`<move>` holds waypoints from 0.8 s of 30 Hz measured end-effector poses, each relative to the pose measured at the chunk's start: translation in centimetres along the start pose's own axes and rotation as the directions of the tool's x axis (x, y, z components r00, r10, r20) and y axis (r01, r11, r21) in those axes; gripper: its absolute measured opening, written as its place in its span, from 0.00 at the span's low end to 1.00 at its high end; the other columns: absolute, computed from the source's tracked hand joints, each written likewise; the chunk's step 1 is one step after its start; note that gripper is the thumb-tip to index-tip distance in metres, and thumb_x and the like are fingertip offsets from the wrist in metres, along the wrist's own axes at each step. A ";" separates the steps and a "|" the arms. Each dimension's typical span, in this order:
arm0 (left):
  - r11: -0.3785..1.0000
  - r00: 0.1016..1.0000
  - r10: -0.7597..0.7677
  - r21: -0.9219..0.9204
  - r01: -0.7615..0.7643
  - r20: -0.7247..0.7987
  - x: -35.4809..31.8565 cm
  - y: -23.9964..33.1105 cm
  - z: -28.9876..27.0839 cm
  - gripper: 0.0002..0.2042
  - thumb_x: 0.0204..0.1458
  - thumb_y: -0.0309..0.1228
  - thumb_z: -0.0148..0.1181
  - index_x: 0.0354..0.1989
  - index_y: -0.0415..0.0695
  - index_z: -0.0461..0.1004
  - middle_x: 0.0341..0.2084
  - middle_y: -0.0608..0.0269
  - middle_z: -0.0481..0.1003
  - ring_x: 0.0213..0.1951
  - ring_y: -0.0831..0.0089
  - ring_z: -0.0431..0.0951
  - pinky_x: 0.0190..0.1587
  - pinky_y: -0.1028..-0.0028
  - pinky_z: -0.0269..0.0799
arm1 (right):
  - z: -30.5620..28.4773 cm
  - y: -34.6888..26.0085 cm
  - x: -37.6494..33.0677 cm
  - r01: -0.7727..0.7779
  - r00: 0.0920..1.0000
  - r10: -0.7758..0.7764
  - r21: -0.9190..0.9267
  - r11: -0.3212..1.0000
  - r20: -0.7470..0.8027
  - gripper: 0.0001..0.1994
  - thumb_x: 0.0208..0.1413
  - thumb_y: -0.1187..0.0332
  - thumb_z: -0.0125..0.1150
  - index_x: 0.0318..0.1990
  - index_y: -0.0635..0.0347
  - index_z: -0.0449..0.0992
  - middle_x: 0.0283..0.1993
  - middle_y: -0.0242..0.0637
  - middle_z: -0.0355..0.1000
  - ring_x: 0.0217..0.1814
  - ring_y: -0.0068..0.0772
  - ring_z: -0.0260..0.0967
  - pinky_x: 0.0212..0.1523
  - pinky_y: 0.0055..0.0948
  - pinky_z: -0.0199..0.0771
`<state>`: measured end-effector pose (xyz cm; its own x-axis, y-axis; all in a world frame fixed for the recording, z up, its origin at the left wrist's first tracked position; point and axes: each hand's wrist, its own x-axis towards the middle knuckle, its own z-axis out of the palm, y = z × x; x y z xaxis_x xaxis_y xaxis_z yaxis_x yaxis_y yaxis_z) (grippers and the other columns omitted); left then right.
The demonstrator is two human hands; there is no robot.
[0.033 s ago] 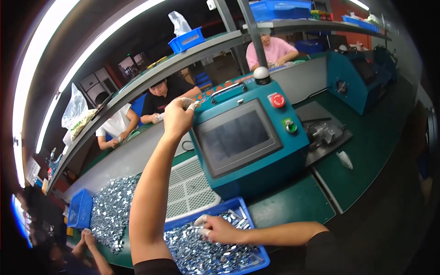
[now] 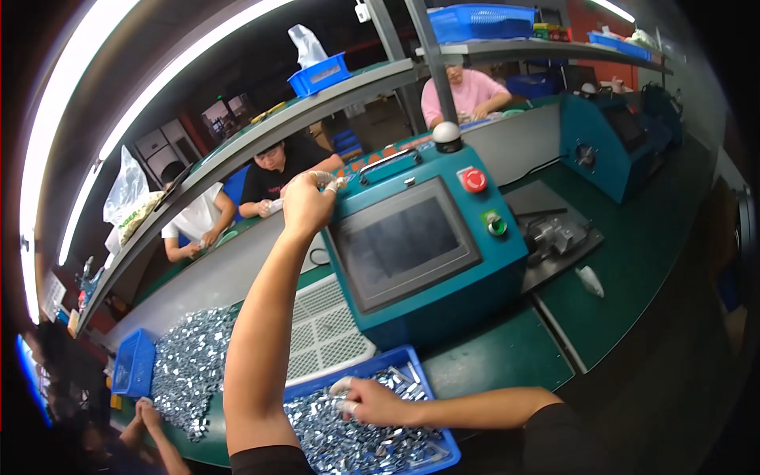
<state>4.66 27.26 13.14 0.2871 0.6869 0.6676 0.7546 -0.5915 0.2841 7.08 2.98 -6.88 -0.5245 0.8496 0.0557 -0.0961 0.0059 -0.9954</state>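
My left hand (image 2: 309, 207) is raised at the upper left corner of a teal machine (image 2: 443, 297) with a dark screen (image 2: 408, 241). Its fingers are bent and pressed together, with white covers on some fingertips. Whatever they hold, if anything, is hidden. Low in front, my right hand (image 2: 378, 402) hovers over or touches small shiny metal pieces (image 2: 348, 443) heaped in a blue tray (image 2: 445, 457). Its thumb and forefinger wear white covers and stand apart, with no piece visible between them; the other fingers curl under.
A white perforated rack (image 2: 328, 332) lies left of the machine. Farther left are a large metal-piece pile (image 2: 186, 364) and a blue bin (image 2: 133, 362). A co-worker's hands (image 2: 146, 416) are near that pile. A shelf (image 2: 348, 85) crosses overhead; a metal fixture (image 2: 558, 237) sits right.
The whole view has shifted slightly, so the machine and tray appear a little farther left. Both my hands keep nearly the same pose.
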 end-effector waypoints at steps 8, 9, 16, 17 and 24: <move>0.978 0.997 -0.060 0.204 0.048 0.050 0.8 1.0 2.5 0.12 0.45 0.38 0.59 0.33 0.45 0.80 0.28 0.48 0.77 0.34 0.57 0.79 0.41 0.65 0.71 | 0.4 0.3 -1.0 0.055 0.994 -0.038 -0.176 0.983 0.102 0.12 0.55 0.70 0.54 0.45 0.65 0.71 0.31 0.37 0.75 0.17 0.20 0.66 0.22 0.23 0.68; 0.985 0.999 -0.023 0.173 0.027 -0.028 0.4 0.2 2.4 0.12 0.46 0.37 0.59 0.34 0.44 0.79 0.28 0.48 0.77 0.34 0.57 0.79 0.41 0.66 0.71 | 0.7 0.7 -1.1 0.011 0.992 0.005 -0.127 0.992 0.125 0.12 0.55 0.70 0.54 0.45 0.65 0.72 0.30 0.37 0.75 0.17 0.20 0.67 0.21 0.23 0.68; 0.975 0.964 0.137 -0.142 -0.173 -0.228 -8.5 0.3 -3.8 0.13 0.49 0.31 0.60 0.41 0.38 0.74 0.32 0.54 0.75 0.33 0.67 0.74 0.39 0.72 0.68 | -1.5 0.1 -0.5 -0.170 0.985 0.168 0.122 0.978 0.025 0.11 0.59 0.65 0.50 0.38 0.63 0.73 0.30 0.38 0.75 0.18 0.19 0.69 0.17 0.20 0.68; 0.981 0.962 0.149 -0.089 -0.173 -0.227 -10.9 0.1 -5.4 0.12 0.48 0.30 0.60 0.41 0.39 0.74 0.31 0.55 0.75 0.32 0.68 0.74 0.39 0.72 0.68 | -1.9 -0.6 -0.4 -0.205 0.978 0.207 0.138 0.969 0.000 0.11 0.59 0.63 0.48 0.37 0.63 0.72 0.29 0.37 0.74 0.17 0.18 0.68 0.16 0.19 0.67; 0.881 0.924 -0.381 -0.294 0.370 0.021 -29.2 -5.5 -7.6 0.12 0.49 0.24 0.59 0.43 0.38 0.75 0.31 0.64 0.76 0.30 0.79 0.73 0.35 0.79 0.68 | -2.4 -0.6 1.2 0.038 0.925 0.075 0.288 0.957 -0.371 0.14 0.62 0.61 0.41 0.27 0.58 0.64 0.20 0.25 0.60 0.18 0.14 0.56 0.15 0.16 0.57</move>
<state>-12.39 7.28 -2.69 -0.0096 0.8694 0.4940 0.5976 -0.3911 0.6999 8.51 5.29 -6.40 -0.1785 0.9826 -0.0524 -0.3555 -0.1140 -0.9277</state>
